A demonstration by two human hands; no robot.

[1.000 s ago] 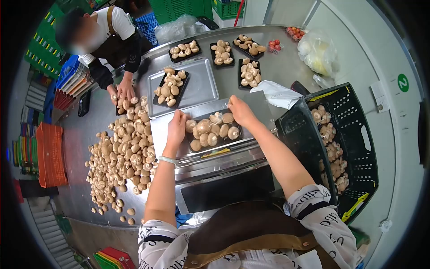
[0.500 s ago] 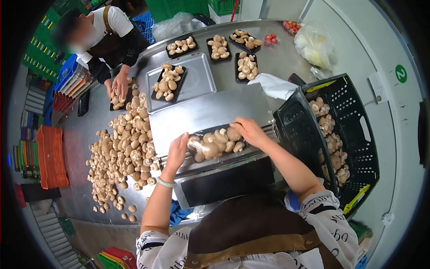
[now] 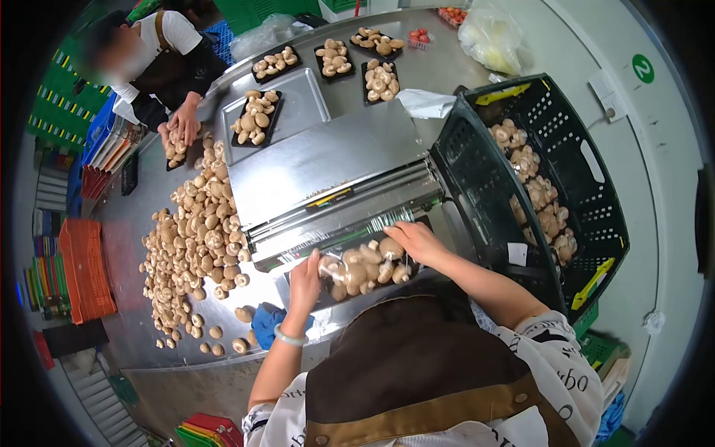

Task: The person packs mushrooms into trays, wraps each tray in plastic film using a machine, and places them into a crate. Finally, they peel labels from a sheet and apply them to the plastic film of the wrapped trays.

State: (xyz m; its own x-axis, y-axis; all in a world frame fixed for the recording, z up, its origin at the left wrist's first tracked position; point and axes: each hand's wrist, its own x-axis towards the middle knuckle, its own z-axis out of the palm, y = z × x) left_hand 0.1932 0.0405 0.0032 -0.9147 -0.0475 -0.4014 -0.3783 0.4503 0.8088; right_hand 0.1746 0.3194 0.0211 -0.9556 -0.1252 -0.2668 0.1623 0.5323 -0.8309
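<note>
A black tray of brown mushrooms (image 3: 363, 270) with shiny clear film over its top is held between my two hands, close to my apron. My left hand (image 3: 304, 283) grips its left end, thumb up along the side. At the opposite end, my right hand (image 3: 418, 243) closes on the film and tray corner. Just beyond lies the film-wrapping machine (image 3: 328, 164), a flat steel top with a roller and a stretch of film (image 3: 350, 232) along its near side. The undersides of the fingers are hidden.
Loose mushrooms (image 3: 195, 238) are heaped at left. Filled trays (image 3: 335, 58) stand at the back, one on a metal tray (image 3: 313, 97). A dark crate (image 3: 465, 149) with wrapped packs is at right. A blue cloth (image 3: 267, 325) lies near my left wrist. A co-worker's hands (image 3: 183, 123) handle another tray.
Both hands have drawn the mushroom tray toward my body, off the machine's front. The roller and film behind it now show. The camera view has shifted; the co-worker still handles mushrooms.
</note>
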